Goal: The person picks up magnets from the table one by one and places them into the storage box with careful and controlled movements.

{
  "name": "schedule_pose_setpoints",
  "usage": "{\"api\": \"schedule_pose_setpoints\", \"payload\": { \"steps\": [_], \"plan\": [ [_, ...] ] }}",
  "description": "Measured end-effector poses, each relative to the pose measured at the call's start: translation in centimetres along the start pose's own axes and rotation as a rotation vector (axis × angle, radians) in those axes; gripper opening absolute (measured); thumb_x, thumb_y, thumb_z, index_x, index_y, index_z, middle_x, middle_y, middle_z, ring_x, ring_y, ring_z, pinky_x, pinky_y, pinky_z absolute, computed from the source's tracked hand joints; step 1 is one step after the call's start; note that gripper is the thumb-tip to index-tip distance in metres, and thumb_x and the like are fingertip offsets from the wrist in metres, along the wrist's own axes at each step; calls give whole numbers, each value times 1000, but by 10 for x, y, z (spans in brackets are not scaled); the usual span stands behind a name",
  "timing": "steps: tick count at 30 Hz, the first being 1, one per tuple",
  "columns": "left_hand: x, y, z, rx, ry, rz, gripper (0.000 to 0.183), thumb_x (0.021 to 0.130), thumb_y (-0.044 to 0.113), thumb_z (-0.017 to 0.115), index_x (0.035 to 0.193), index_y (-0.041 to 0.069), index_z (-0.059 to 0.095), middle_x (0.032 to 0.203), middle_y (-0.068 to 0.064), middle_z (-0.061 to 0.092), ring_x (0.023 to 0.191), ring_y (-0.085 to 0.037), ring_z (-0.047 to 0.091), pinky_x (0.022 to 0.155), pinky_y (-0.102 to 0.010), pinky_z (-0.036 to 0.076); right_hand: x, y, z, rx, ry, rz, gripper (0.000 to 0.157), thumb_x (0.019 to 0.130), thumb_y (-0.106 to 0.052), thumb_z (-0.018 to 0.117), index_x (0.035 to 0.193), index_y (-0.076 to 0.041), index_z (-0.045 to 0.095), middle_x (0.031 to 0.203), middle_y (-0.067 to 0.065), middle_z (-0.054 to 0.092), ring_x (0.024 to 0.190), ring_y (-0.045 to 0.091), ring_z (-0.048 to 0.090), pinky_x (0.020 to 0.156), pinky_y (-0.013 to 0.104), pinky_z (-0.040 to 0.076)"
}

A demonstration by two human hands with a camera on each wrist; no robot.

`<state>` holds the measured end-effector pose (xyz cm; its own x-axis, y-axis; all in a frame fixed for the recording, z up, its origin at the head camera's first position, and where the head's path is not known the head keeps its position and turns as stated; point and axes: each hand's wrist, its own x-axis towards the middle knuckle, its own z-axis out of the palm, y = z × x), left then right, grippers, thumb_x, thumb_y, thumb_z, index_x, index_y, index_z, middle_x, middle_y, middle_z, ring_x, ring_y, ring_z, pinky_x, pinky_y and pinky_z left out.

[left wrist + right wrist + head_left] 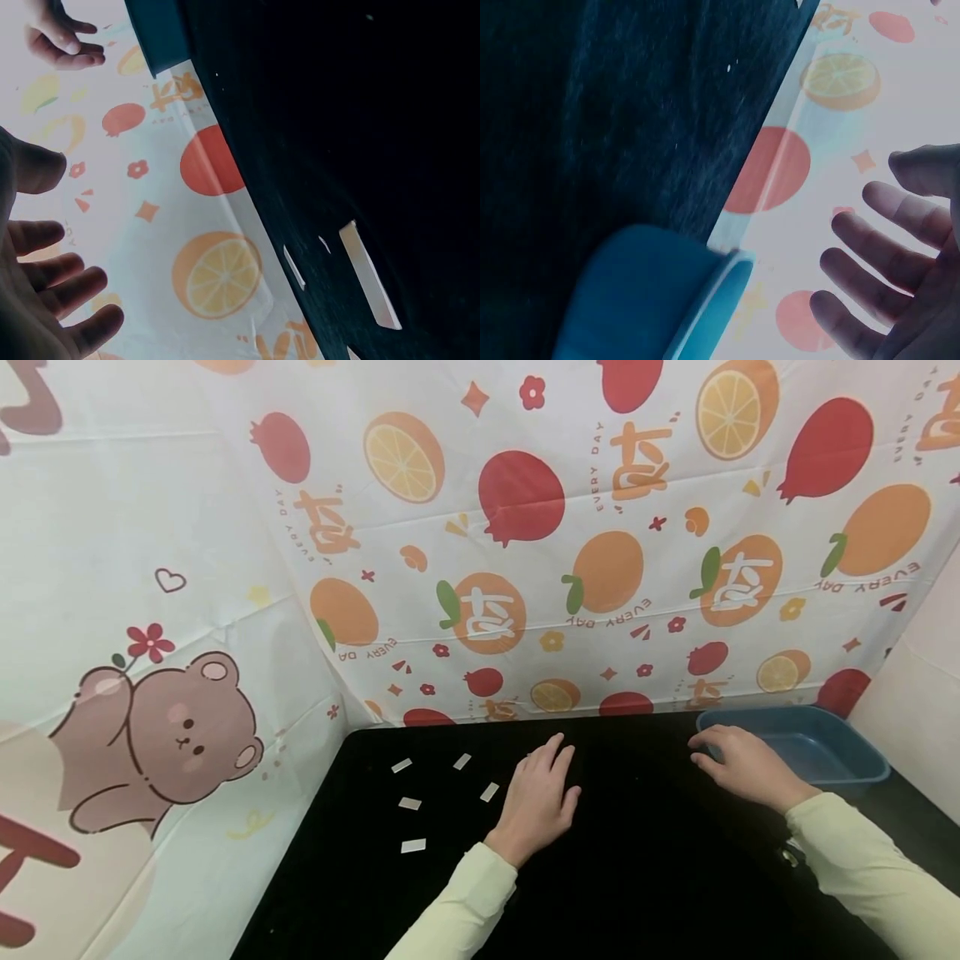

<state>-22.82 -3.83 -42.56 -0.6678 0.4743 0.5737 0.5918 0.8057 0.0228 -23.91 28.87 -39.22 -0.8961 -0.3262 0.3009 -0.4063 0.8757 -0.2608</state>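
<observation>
My left hand (536, 797) is over the middle of the black table, palm down, its fingers spread and holding nothing. Just left of it lie several small white rectangular pieces (410, 804), loosely scattered. One such piece (371, 277) shows larger in the left wrist view. My right hand (750, 768) hovers at the left side of a blue plastic basin (847, 752), overlapping its rim in the head view. In the right wrist view its fingers (889, 255) are loosely bent with nothing between them, and the basin's outer wall (637, 292) is below.
The black table (637, 877) ends at the back against a fruit-printed cloth (450, 552). To the left hangs a cloth with a bear print (187, 727). A pale wall (915, 685) stands right beside the basin. A small shiny object (790, 856) lies near the right sleeve.
</observation>
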Motion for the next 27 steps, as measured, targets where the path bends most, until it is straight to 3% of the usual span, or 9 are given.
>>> {"api": "schedule_pose_setpoints", "payload": {
  "steps": [10, 18, 27],
  "plan": [
    [5, 7, 3, 1, -28, 27, 49, 95, 32, 63, 139, 11, 54, 149, -12, 50, 129, -25, 57, 102, -43, 52, 1, 20, -1, -4, -5, 55, 25, 92, -19, 68, 110, -3, 72, 109, 18, 72, 103, 40, 65, 89, 61, 50],
    [2, 14, 9, -30, -59, -19, 53, 95, 32, 63, 141, 9, 51, 151, -11, 48, 131, -24, 56, 103, -42, 51, -3, 39, 2, 31, -10, 97, 26, 92, -16, 65, 111, 0, 71, 111, 22, 71, 106, 43, 64, 88, 62, 49],
    [2, 23, 11, -21, -66, -14, 53, 94, 32, 65, 140, 9, 52, 149, -9, 50, 131, -23, 56, 102, -40, 52, -5, 59, -5, 49, -20, 122, 27, 94, -19, 65, 112, 0, 71, 111, 24, 71, 101, 42, 65, 82, 60, 52]
  ]
}}
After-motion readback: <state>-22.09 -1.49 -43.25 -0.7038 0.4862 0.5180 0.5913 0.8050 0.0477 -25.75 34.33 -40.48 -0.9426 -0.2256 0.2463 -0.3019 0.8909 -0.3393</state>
